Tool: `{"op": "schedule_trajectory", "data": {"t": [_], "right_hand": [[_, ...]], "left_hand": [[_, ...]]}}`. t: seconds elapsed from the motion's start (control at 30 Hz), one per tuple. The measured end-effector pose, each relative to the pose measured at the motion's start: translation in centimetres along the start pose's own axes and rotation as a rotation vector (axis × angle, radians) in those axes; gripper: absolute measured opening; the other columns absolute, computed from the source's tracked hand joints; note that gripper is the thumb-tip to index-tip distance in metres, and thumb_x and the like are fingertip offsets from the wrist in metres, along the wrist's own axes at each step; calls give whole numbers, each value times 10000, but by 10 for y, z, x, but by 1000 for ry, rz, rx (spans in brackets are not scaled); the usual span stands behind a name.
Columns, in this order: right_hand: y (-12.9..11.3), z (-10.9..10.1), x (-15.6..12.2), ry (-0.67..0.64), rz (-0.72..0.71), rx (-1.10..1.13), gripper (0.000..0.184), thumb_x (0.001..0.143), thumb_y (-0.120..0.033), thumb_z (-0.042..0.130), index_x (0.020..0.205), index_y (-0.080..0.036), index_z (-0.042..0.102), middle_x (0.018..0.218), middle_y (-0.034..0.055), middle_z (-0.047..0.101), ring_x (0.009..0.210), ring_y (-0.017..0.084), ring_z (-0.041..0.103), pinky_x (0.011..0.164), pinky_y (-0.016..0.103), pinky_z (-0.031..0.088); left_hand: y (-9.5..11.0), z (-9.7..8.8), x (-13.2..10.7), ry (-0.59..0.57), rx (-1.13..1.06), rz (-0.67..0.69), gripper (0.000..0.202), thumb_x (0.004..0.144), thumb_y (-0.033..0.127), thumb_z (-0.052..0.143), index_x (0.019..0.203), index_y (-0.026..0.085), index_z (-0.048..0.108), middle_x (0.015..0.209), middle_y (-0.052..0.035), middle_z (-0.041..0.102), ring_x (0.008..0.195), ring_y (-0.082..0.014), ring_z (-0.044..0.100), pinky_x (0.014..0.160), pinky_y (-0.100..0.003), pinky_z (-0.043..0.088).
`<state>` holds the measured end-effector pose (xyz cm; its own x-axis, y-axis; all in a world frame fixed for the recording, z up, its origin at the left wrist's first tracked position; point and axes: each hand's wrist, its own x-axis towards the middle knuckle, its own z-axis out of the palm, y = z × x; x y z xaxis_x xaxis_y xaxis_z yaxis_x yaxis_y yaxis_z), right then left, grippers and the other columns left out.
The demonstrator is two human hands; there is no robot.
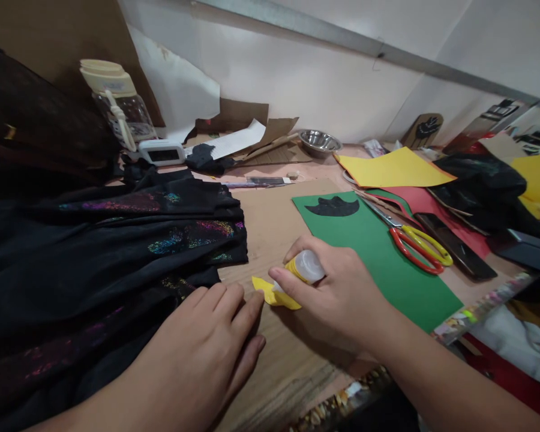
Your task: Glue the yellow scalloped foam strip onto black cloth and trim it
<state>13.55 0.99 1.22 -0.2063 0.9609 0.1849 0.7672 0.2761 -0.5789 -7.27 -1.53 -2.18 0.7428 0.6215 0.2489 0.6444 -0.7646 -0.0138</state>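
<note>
My right hand (342,282) is wrapped round a small glue bottle (309,267) with a clear body and a yellow label. The bottle is tilted, its nozzle end down at a small yellow cut-out piece (264,289) on the wooden board (270,222). My fingers partly cover that piece. My left hand (207,342) lies flat with its fingers stretched out, holding nothing, and its index fingertip rests at the yellow piece's near edge. Right of the hands lies a green sheet (373,258) with a black crescent-like cut-out (332,207) on it.
Scissors (416,246) with red and yellow handles lie across the green sheet's right side, beside a dark phone (456,246). Black shiny fabric (117,264) covers the left. Yellow sheets (391,168), a metal bowl (319,143) and a bottle (119,99) stand farther back.
</note>
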Motion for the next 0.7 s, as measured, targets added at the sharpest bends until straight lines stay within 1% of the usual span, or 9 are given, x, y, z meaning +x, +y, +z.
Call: {"op": "schedule_trajectory", "data": {"t": [0.1, 0.23, 0.33, 0.43, 0.5, 0.57, 0.7], "right_hand": [[1, -2, -2, -11, 23, -22, 285, 921, -467, 654, 775, -234, 581, 595, -55, 612, 525, 136, 529, 536, 279, 309], [3, -9, -8, 26, 22, -58, 281, 918, -450, 655, 754, -233, 585, 578, -55, 620, 499, 130, 530, 516, 268, 329], [0, -16, -12, 111, 1, -18, 234, 922, -397, 657, 761, -233, 614, 548, -62, 610, 457, 116, 520, 474, 245, 341], [-6, -21, -11, 150, -35, 32, 200, 914, -354, 669, 764, -230, 620, 551, -59, 619, 440, 106, 522, 444, 235, 342], [-10, -20, -7, 126, -54, 44, 211, 915, -360, 679, 764, -228, 614, 585, -49, 647, 465, 110, 547, 467, 239, 366], [-13, -15, -1, 95, -80, 40, 240, 924, -395, 684, 771, -228, 603, 621, -41, 667, 511, 122, 573, 513, 251, 390], [-16, -2, 10, 21, -107, 40, 284, 935, -455, 683, 802, -223, 589, 644, -44, 647, 556, 131, 555, 554, 272, 367]], "left_hand": [[0, 1, -1, -4, 8, 3, 287, 966, 258, 568, 1197, 126, 676, 909, -75, 685, 750, -263, 626, 636, -413, 499], [3, 1, -5, -4, 29, 4, 293, 1005, 244, 481, 1206, 142, 669, 948, -81, 699, 776, -274, 640, 662, -438, 504], [1, -3, -5, 8, 48, 30, 273, 1010, 197, 433, 1096, 164, 690, 887, -60, 697, 718, -263, 632, 646, -440, 494], [-8, -4, -3, 11, -7, 24, 212, 991, 142, 468, 989, 190, 675, 822, -32, 675, 656, -235, 615, 598, -401, 466], [-17, -2, -1, 3, -23, -3, 156, 983, 141, 513, 977, 199, 657, 813, -25, 656, 645, -236, 602, 586, -396, 452], [-24, 3, -1, -9, -26, -25, 113, 986, 162, 544, 1012, 203, 645, 830, -25, 641, 657, -248, 593, 592, -406, 450], [-29, 10, 0, -17, -52, -26, 107, 986, 157, 564, 1062, 198, 626, 871, -33, 635, 696, -258, 587, 612, -420, 458]]}}
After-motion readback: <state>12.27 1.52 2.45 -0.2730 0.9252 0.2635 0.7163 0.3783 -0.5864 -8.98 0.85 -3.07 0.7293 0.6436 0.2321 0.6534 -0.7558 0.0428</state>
